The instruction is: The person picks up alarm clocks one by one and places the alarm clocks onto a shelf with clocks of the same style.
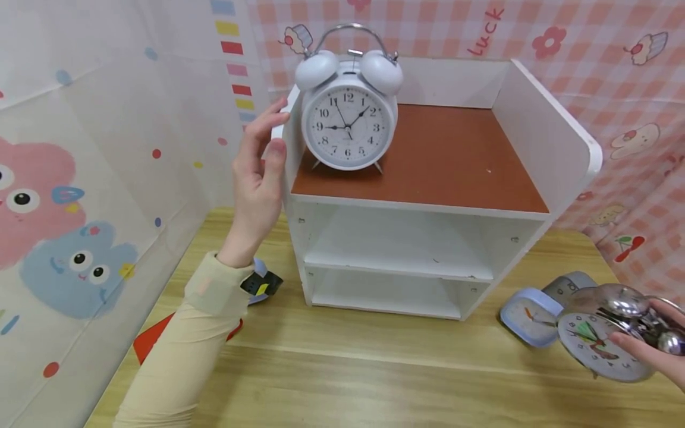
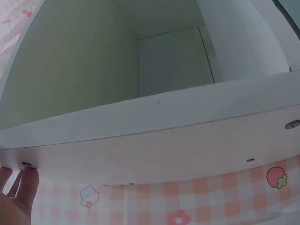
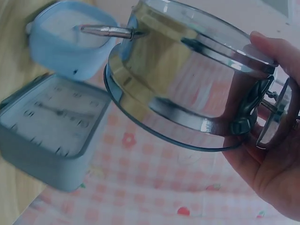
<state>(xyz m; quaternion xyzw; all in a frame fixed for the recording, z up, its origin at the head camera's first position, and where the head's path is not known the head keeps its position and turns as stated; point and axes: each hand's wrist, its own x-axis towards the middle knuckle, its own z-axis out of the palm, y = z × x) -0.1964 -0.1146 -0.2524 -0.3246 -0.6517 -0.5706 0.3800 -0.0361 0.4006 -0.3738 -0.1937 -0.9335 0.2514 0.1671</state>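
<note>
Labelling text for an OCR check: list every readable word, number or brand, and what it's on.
"luck": pink checked backdrop.
"1" through "12": dial of the white alarm clock; small print below its centre too small to read.
Silver alarm clock: numerals too blurred to quote reliably.
Blue clock, grey clock: dial markings too blurred.
No brand legible.

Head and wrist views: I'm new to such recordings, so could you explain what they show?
There's no machine, just a person's bare hands. The head camera looks down over the scene; each wrist camera watches one hand's work. The left hand touches the side of a white shelf unit, which has a white alarm clock on top. The right hand holds a tilted silver alarm clock. A blue clock and a grey clock are on the wooden table.
</note>
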